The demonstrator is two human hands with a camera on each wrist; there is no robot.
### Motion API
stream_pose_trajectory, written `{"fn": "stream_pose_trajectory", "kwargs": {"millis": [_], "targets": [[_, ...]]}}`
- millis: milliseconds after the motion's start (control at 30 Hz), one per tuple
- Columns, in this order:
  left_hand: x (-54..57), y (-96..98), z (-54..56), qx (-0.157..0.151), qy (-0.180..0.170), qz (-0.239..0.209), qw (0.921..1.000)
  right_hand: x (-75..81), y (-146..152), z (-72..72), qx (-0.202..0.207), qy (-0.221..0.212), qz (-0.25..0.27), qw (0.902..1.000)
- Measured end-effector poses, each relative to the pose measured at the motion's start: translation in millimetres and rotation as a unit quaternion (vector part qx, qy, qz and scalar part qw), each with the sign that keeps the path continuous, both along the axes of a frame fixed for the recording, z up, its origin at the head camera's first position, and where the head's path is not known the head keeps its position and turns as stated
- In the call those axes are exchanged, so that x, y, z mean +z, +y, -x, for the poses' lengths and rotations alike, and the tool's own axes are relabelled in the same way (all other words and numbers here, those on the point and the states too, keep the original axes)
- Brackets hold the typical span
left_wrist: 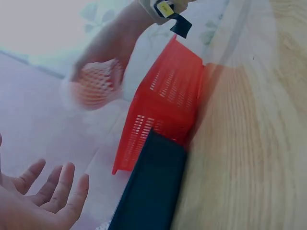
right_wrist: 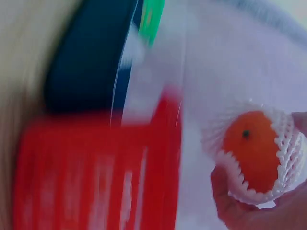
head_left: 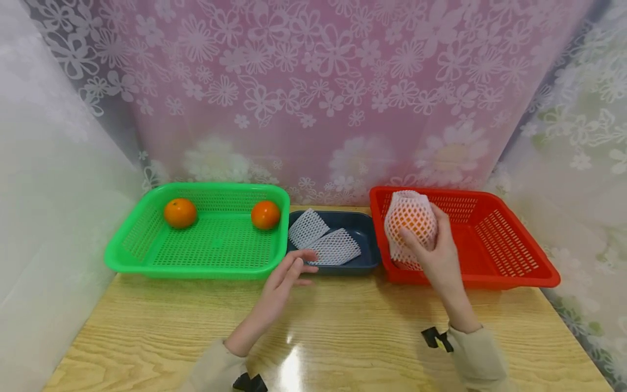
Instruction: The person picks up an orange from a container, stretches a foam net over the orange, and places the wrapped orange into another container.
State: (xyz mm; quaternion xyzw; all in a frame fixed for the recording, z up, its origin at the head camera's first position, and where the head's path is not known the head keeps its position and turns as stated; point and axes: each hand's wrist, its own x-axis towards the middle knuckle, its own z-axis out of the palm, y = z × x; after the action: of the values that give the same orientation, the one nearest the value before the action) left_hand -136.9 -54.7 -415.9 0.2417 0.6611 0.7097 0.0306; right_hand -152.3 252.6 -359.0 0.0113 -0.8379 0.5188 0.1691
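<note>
A flowered pink curtain point(head_left: 303, 98) hangs behind a wood-grain worktop point(head_left: 343, 332). On the worktop stand two slotted baskets, a red basket point(head_left: 470, 239) on the right and a green basket point(head_left: 215, 247) on the left, with a dark blue tray point(head_left: 369, 239) between them.

The right hand point(head_left: 438, 253) has its grip wrapped round an orange in a white foam net point(head_left: 410, 218), thumb in front, holding it up over the left end of the red basket. The right wrist view shows bare peel and a dark stem end at the net's open mouth. The left hand point(head_left: 286, 277) has its grip released, fingers loosely spread by the tray's near left corner; whether they touch it, I cannot tell.

Two flat foam nets point(head_left: 337, 247) lie overlapping in the tray. Smallest are the loose oranges in the green basket, one orange point(head_left: 180, 213) toward its back left, another point(head_left: 266, 215) near its right wall.
</note>
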Motion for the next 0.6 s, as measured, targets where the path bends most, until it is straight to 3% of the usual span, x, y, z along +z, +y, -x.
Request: {"fn": "stream_pose_trajectory", "kwargs": {"millis": [100,233,367,600], "targets": [[2.7,-4.4,2.4,0.014,-0.006,0.002,0.9999,-1.3,34,12.0,-0.075,-0.009,-0.107,0.9914],[5.8,-8.5,4.5,0.023,-0.017,0.009,0.9996,-9.6,69,24.0,-0.122,-0.057,-0.232,0.9633],[8.9,-11.5,6.5,0.028,-0.017,0.017,0.9993,-20.2,91,32.8,-0.113,-0.124,-0.308,0.9363],[16.6,-19.4,11.0,0.041,-0.011,0.035,0.9985,-33.2,108,42.7,-0.048,-0.256,-0.36,0.8957]]}}
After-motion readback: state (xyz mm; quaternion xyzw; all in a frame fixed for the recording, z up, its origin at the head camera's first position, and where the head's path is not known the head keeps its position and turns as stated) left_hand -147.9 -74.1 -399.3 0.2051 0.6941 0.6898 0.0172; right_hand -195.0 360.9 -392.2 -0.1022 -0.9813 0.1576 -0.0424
